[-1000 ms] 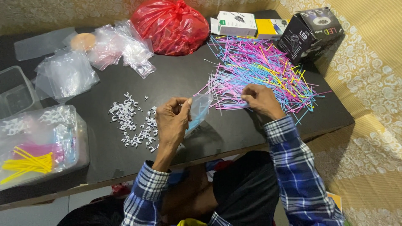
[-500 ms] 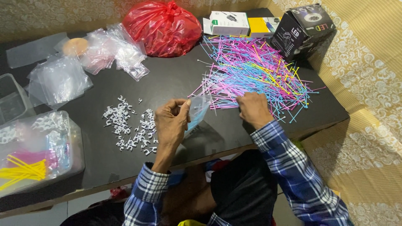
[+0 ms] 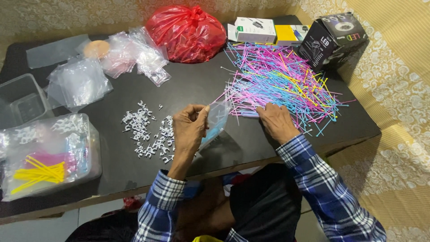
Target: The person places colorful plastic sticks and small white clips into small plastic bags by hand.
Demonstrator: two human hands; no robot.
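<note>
My left hand (image 3: 189, 128) holds a small clear plastic bag (image 3: 216, 120) with blue sticks inside, lifted just above the black table (image 3: 192, 87). My right hand (image 3: 277, 121) rests palm down on the near edge of a big heap of thin coloured plastic sticks (image 3: 282, 80) in pink, blue, purple and yellow. Its fingertips touch the sticks; whether it grips any is unclear. A scatter of small white plastic clips (image 3: 150, 132) lies just left of my left hand.
A tied red plastic bag (image 3: 188, 32) sits at the back. Crumpled clear bags (image 3: 112, 62) lie back left. A clear tub (image 3: 49, 154) holds packed yellow and pink sticks at the left. A white box (image 3: 251, 29), yellow box (image 3: 290, 33) and black box (image 3: 332, 40) stand back right.
My right hand has slid a little left along the near edge of the stick heap. My left hand keeps the small bag in the same place.
</note>
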